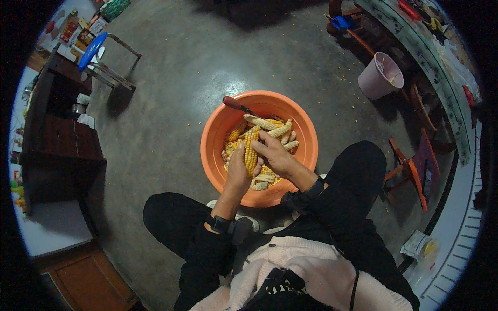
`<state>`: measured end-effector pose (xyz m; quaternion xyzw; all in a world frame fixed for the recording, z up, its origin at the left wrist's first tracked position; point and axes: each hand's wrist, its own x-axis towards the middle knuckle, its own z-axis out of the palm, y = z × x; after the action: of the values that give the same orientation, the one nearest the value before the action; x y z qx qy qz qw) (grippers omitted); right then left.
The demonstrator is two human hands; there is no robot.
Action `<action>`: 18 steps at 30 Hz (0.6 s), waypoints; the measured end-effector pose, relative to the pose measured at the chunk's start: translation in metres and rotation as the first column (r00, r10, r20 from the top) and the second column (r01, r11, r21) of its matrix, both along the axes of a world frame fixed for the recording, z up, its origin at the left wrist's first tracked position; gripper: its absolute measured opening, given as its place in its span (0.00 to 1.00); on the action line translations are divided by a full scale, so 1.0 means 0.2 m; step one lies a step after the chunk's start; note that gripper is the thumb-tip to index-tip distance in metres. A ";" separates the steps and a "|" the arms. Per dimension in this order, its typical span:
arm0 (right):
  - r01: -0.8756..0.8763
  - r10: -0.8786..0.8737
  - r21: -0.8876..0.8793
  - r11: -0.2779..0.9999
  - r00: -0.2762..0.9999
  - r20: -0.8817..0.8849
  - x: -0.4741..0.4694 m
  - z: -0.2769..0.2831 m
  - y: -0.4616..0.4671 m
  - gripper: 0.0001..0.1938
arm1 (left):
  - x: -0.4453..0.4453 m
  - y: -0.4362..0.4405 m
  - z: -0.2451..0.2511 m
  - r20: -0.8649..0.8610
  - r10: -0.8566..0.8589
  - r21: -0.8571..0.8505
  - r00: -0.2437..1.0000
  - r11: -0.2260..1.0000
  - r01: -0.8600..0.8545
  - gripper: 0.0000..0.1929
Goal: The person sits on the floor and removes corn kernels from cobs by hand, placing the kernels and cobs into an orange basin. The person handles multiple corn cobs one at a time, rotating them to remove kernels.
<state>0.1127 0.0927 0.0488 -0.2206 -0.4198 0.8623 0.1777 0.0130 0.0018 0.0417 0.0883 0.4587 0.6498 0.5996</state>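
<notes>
An ear of yellow corn (pixel 251 149) is held upright between my two hands above an orange plastic basin (pixel 259 202). My left hand (pixel 238 165) grips its lower left side. At its right side is my right hand (pixel 273 153), thumb against the kernels and fingers around the lower part. Inside the basin lie several bare corn cobs (pixel 281 128), another ear with kernels (pixel 235 132) and loose yellow kernels. A tool with a red-brown handle (pixel 233 103) leans on the basin's far left rim; its dark shaft reaches inside, and its far end is hidden among the cobs.
A blue-topped stool (pixel 93 50) stands at the upper left, near a dark wooden cabinet (pixel 64 136). To the right are a pink bin (pixel 375 79), a wooden folding stool (pixel 410 175) and a long patterned table (pixel 428 58). Kernels are scattered on the concrete floor (pixel 163 116).
</notes>
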 end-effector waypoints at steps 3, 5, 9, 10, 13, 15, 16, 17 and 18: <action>0.001 -0.005 -0.091 0.996 0.999 -0.044 0.00 0.01 0.03 0.13 | 0.00 0.01 0.01 0.105 -0.060 0.153 0.993 0.987 0.043 0.20; -0.040 0.018 -0.170 0.985 0.991 -0.131 0.03 0.02 0.06 0.13 | 0.00 0.00 0.03 0.160 -0.111 0.255 0.981 0.965 0.068 0.20; 0.026 -0.060 -0.230 0.973 0.988 -0.142 0.01 0.03 0.08 0.21 | 0.01 0.00 0.07 0.192 -0.188 0.372 0.963 0.922 0.106 0.20; -0.002 -0.044 -0.217 0.976 0.978 -0.203 0.02 0.04 0.08 0.21 | 0.01 0.00 0.08 0.189 -0.201 0.383 0.961 0.916 0.117 0.20; -0.041 -0.020 -0.231 0.972 0.966 -0.257 0.03 0.04 0.07 0.21 | 0.01 0.01 0.08 0.191 -0.221 0.393 0.956 0.910 0.132 0.20; -0.018 -0.050 -0.243 0.970 0.962 -0.270 0.02 0.03 0.06 0.21 | 0.00 0.00 0.08 0.183 -0.241 0.370 0.953 0.915 0.160 0.19; -0.011 -0.058 -0.246 0.969 0.961 -0.271 0.02 0.02 0.06 0.21 | 0.00 0.00 0.08 0.181 -0.259 0.382 0.949 0.907 0.175 0.19; -0.009 -0.060 -0.249 0.968 0.962 -0.266 0.02 0.02 0.06 0.21 | 0.00 -0.01 0.08 0.169 -0.231 0.331 0.958 0.929 0.165 0.19; -0.021 -0.052 -0.250 0.968 0.958 -0.281 0.02 0.01 0.06 0.21 | 0.00 -0.01 0.07 0.159 -0.211 0.303 0.964 0.940 0.156 0.19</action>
<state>0.1160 0.1049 0.0512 -0.1181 -0.2758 0.9296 0.2139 0.0131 -0.0001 0.0561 0.1552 0.2898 0.6561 0.6793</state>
